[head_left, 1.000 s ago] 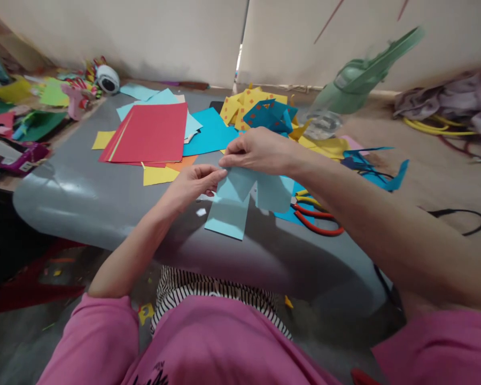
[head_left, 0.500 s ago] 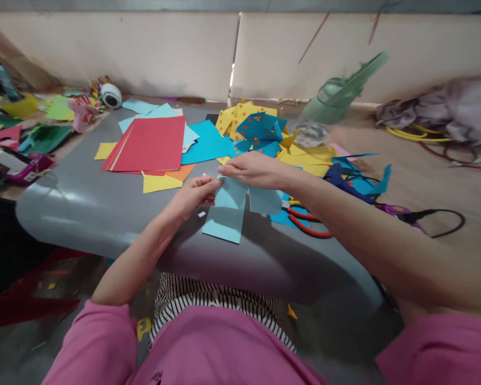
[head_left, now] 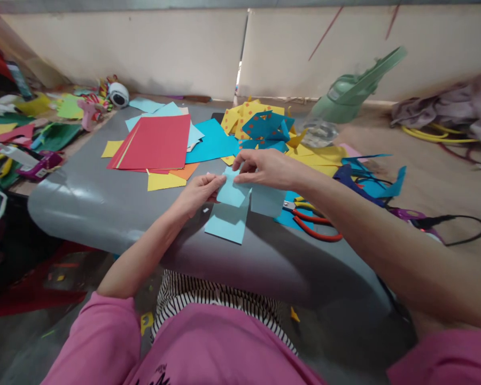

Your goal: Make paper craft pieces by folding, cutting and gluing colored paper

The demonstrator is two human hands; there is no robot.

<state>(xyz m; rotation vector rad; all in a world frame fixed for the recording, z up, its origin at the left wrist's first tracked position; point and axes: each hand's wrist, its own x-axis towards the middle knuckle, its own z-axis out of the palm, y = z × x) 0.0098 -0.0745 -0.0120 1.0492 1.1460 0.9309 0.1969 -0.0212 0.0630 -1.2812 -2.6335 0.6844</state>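
Note:
A small light blue piece of paper [head_left: 232,191] is raised over the table in my left hand [head_left: 202,192], whose thumb and fingers pinch its left edge. My right hand [head_left: 264,168] hovers at the paper's upper right, thumb and bent index finger apart, the thumb tip against or just above it. Below lies a light blue paper strip [head_left: 226,227], partly covered by the raised piece. Another light blue piece [head_left: 266,200] sits under my right wrist. Red-handled pliers or cutters [head_left: 315,224] rest on blue paper [head_left: 292,216] to the right.
A stack of red paper [head_left: 156,141] lies on the grey table [head_left: 76,192] at left, with yellow scraps [head_left: 166,182] before it. Dotted folded paper shapes [head_left: 264,128] stand behind my hands. At right are a green-lidded bottle [head_left: 340,96] and a dark blue glue gun [head_left: 353,182].
My right thumb and index finger have parted and shifted away from the paper's top left corner. My left hand keeps its pinch. The whole view has shifted slightly.

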